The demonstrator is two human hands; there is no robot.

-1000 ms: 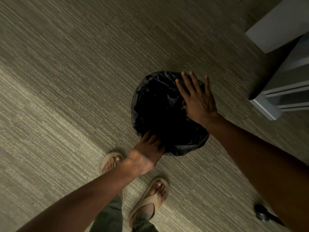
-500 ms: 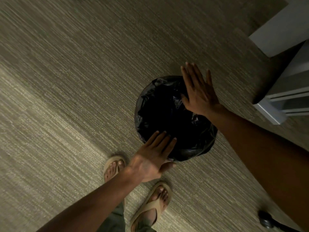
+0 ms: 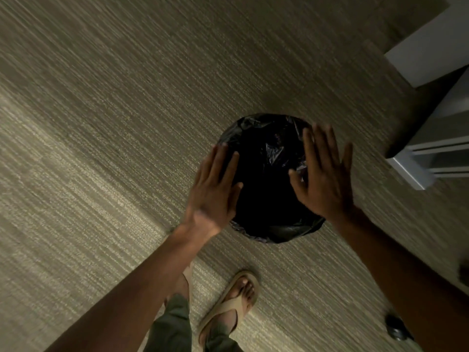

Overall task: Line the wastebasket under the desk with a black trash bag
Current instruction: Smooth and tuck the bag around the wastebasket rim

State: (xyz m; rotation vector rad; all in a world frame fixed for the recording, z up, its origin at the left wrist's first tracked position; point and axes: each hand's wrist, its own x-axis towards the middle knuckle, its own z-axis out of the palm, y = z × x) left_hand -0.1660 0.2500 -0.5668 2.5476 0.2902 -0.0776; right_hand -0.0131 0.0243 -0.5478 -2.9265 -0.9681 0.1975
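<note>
Black bag (image 3: 269, 158) lines wastebasket; L hand (image 3: 212, 194) & R hand (image 3: 326, 181) flat, fingers spread, gripping nothing.

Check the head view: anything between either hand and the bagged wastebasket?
Nothing visible. Left hand and right hand are open, flat, fingers spread, at opposite sides of the wastebasket, already lined with the black trash bag. Only bare carpet surrounds it; the white furniture stands apart on the right.
</note>
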